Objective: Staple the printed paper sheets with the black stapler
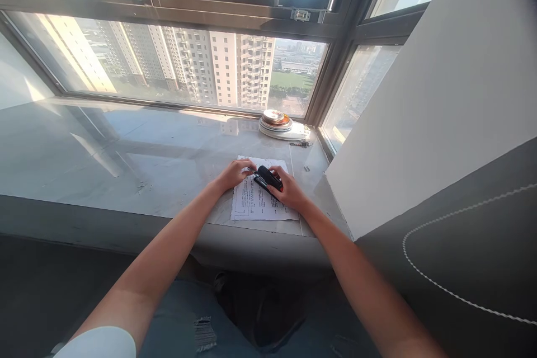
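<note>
A black stapler [268, 177] lies over a printed sheet of paper [264, 210] on the window sill. My right hand [287, 187] is wrapped round its rear end, thumb on the near side and fingers on the far side. At the stapler's front end, my left hand [238, 173] has its fingertips pinched together. Whether they hold something small or only touch the stapler cannot be made out. The upper arm of the stapler looks raised from its base. Two small grey pieces [307, 168], perhaps staple strips, lie right of the paper.
A stack of plates or discs [276, 123] stands by the window corner, with a small dark keychain-like item [301, 144] before it. A white wall [419, 100] slants in on the right. A white beaded cord [440, 279] hangs there. The sill's front edge [126, 207] runs before me.
</note>
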Action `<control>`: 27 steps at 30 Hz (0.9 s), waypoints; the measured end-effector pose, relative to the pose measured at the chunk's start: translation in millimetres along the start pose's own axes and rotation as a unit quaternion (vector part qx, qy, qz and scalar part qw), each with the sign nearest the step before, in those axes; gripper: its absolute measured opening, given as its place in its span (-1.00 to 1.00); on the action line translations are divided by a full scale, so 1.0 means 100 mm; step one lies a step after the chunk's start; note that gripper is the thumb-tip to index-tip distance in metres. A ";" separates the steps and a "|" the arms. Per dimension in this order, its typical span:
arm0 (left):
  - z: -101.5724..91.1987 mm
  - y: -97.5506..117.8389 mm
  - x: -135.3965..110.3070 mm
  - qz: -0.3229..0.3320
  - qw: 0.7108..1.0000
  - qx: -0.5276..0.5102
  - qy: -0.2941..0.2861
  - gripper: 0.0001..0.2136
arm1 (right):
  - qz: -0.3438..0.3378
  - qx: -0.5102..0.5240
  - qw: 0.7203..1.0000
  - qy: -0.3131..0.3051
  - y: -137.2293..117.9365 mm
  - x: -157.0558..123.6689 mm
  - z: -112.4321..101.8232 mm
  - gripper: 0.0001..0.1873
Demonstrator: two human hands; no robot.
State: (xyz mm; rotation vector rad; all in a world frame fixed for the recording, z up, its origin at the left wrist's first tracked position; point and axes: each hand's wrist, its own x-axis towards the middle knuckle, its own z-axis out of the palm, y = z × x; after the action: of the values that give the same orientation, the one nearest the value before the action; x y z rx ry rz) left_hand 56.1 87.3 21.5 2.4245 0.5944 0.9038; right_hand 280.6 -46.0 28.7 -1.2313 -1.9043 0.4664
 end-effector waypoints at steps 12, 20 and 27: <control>0.00 0.00 0.02 -0.041 0.999 -0.023 0.003 -0.83 | 0.011 0.001 1.000 -0.002 -0.03 0.00 0.00 -0.54; 0.00 0.04 0.01 -0.034 0.999 -0.031 0.020 -0.82 | 0.009 0.010 1.000 -0.007 -0.03 -0.01 -0.01 -0.54; -0.01 0.05 0.01 -0.028 0.999 -0.022 0.030 -0.85 | 0.007 0.007 1.000 -0.003 -0.02 0.00 -0.01 -0.54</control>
State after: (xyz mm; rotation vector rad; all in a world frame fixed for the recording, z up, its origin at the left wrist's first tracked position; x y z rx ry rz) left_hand 56.9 83.9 25.9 2.3373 0.6549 0.9601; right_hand 280.2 -47.6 30.9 -1.2358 -1.8972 0.4899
